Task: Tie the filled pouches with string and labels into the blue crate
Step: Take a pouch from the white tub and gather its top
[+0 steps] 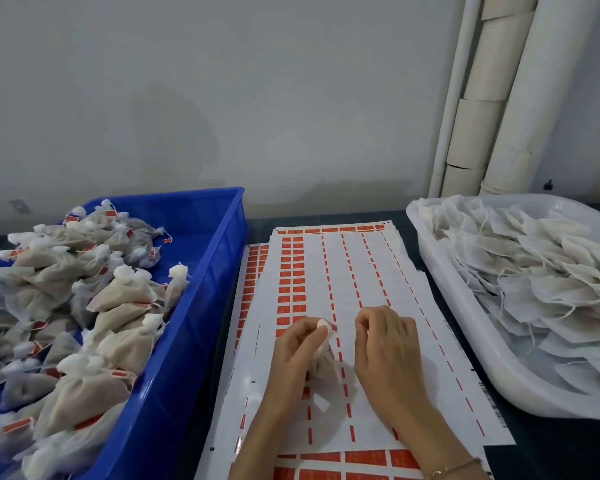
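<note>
My left hand (297, 351) grips the gathered neck of a small filled pouch (323, 365) above the label sheets (329, 292). My right hand (385, 344) is just to its right, fingertips pinched together, seemingly on the pouch's thin string, which is too fine to make out. A bit of red label shows at the pouch's top. The blue crate (201, 271) on the left holds several tied pouches (118, 299) with red labels. The white tray (465, 323) on the right is piled with untied flat pouches (541, 278).
Stacked sheets with rows of red stickers cover the dark table between crate and tray. A grey wall and white pipes (492, 98) stand behind. A thin bracelet (454, 467) is on my right wrist.
</note>
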Available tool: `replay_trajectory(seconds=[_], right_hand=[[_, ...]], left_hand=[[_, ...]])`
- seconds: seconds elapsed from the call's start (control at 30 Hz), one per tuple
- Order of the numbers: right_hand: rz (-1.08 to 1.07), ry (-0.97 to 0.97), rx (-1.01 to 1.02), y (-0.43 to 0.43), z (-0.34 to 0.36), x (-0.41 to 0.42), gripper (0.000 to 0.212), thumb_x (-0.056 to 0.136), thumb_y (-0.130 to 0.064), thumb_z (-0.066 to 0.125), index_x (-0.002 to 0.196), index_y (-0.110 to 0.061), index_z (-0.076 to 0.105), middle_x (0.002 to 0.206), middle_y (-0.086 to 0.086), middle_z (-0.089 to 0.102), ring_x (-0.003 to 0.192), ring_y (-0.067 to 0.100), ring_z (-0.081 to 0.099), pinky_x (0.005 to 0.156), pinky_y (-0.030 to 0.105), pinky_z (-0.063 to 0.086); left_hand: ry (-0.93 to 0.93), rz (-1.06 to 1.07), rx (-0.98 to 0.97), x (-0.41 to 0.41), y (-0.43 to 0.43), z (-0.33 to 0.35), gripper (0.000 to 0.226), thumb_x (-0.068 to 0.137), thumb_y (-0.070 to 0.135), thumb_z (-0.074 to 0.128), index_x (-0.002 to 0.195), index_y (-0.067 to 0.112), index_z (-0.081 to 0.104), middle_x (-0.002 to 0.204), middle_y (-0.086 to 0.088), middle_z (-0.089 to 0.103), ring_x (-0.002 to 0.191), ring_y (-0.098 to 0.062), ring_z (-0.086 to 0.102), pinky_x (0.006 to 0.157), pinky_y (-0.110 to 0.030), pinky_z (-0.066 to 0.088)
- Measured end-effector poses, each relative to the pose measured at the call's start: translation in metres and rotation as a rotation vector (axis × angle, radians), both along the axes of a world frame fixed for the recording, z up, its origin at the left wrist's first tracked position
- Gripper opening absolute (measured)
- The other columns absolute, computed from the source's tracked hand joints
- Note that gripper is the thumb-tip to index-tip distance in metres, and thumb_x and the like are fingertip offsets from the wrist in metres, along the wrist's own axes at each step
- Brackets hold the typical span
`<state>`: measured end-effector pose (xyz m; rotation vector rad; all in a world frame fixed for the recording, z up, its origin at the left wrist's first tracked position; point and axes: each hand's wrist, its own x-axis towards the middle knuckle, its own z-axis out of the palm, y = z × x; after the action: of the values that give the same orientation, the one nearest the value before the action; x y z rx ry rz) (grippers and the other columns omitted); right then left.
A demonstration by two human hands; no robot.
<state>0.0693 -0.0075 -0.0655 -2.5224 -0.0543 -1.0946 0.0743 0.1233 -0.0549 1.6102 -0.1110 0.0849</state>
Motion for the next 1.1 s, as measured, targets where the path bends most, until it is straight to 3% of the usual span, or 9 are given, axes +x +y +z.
replay_trajectory(seconds=[0.1, 0.27, 0.47, 0.6, 0.7, 0.83, 0.93, 1.03, 1.1], right_hand=[[-0.021, -0.015, -0.003, 0.0, -0.001, 0.002, 0.012, 0.077, -0.014, 0.069, 0.081, -0.011, 0.059, 0.072, 0.004, 0.06, 0.063, 0.017, 0.053, 0.061, 0.03, 0.05], [-0.041, -0.019, 0.026, -0.005, -0.003, 0.005, 0.018, 0.074, -0.007, 0.075, 0.08, -0.01, 0.058, 0.072, 0.003, 0.059, 0.062, 0.017, 0.052, 0.06, 0.031, 0.048], [0.011, -0.042, 0.061, -0.003, -0.005, 0.003, 0.018, 0.078, -0.01, 0.071, 0.084, -0.013, 0.055, 0.075, 0.001, 0.059, 0.066, 0.015, 0.05, 0.058, 0.03, 0.051], [0.145, -0.009, 0.124, 0.001, -0.005, -0.001, 0.01, 0.091, -0.029, 0.052, 0.088, -0.024, 0.044, 0.082, -0.005, 0.057, 0.069, 0.011, 0.046, 0.063, 0.02, 0.046], [0.289, 0.13, 0.084, 0.003, -0.008, -0.004, 0.01, 0.093, -0.041, 0.039, 0.091, -0.031, 0.042, 0.089, -0.012, 0.055, 0.07, 0.008, 0.047, 0.069, 0.008, 0.035], [0.483, 0.345, -0.003, 0.003, -0.014, -0.003, 0.015, 0.094, -0.051, 0.027, 0.094, -0.041, 0.038, 0.101, -0.021, 0.049, 0.088, 0.002, 0.049, 0.081, 0.008, 0.04], [0.559, 0.511, 0.101, 0.005, -0.013, -0.002, 0.004, 0.094, -0.048, 0.04, 0.098, -0.047, 0.041, 0.107, -0.033, 0.043, 0.101, -0.005, 0.049, 0.087, 0.009, 0.042], [0.62, 0.674, 0.308, 0.005, -0.009, -0.005, 0.024, 0.09, -0.051, 0.05, 0.109, -0.059, 0.038, 0.115, -0.041, 0.04, 0.112, -0.007, 0.049, 0.088, 0.009, 0.041], [0.659, 0.762, 0.332, 0.002, -0.006, -0.008, 0.041, 0.081, -0.062, 0.055, 0.113, -0.067, 0.031, 0.119, -0.048, 0.031, 0.117, -0.009, 0.044, 0.094, 0.015, 0.04]], left_hand=[[0.024, 0.022, -0.029, -0.001, 0.001, 0.001, 0.032, 0.07, 0.05, 0.052, 0.094, 0.031, 0.061, 0.088, 0.032, 0.063, 0.09, 0.008, 0.059, 0.062, -0.001, 0.044], [0.066, -0.073, 0.016, -0.002, -0.002, -0.002, 0.03, 0.067, 0.039, 0.053, 0.095, 0.029, 0.056, 0.102, 0.009, 0.061, 0.093, -0.011, 0.059, 0.082, -0.015, 0.047], [0.002, 0.007, 0.349, -0.012, 0.002, 0.002, 0.03, 0.086, 0.051, 0.058, 0.078, 0.022, 0.062, 0.076, 0.012, 0.065, 0.077, -0.003, 0.062, 0.065, -0.01, 0.045], [-0.004, 0.074, 0.343, -0.015, 0.024, 0.013, 0.026, 0.088, 0.042, 0.06, 0.073, 0.02, 0.06, 0.072, 0.009, 0.065, 0.069, -0.006, 0.062, 0.061, -0.01, 0.045], [0.014, 0.094, 0.353, -0.022, 0.043, 0.015, 0.024, 0.088, 0.035, 0.062, 0.07, 0.02, 0.058, 0.068, 0.011, 0.065, 0.064, -0.005, 0.062, 0.058, -0.008, 0.045], [0.043, 0.159, 0.462, -0.03, 0.064, 0.008, 0.014, 0.087, 0.036, 0.064, 0.079, 0.024, 0.064, 0.079, 0.017, 0.067, 0.074, 0.007, 0.064, 0.058, -0.008, 0.047], [0.047, 0.126, 0.498, -0.037, 0.076, 0.002, 0.008, 0.086, 0.036, 0.065, 0.086, 0.028, 0.064, 0.092, 0.019, 0.068, 0.081, 0.007, 0.065, 0.069, -0.017, 0.056], [0.063, 0.105, 0.484, -0.041, 0.086, -0.001, 0.006, 0.087, 0.033, 0.065, 0.093, 0.032, 0.065, 0.097, 0.02, 0.068, 0.083, 0.005, 0.067, 0.069, -0.02, 0.058], [0.07, 0.075, 0.423, -0.041, 0.09, 0.0, 0.02, 0.089, 0.029, 0.062, 0.104, 0.042, 0.06, 0.094, 0.027, 0.065, 0.083, 0.007, 0.066, 0.064, -0.016, 0.056]])
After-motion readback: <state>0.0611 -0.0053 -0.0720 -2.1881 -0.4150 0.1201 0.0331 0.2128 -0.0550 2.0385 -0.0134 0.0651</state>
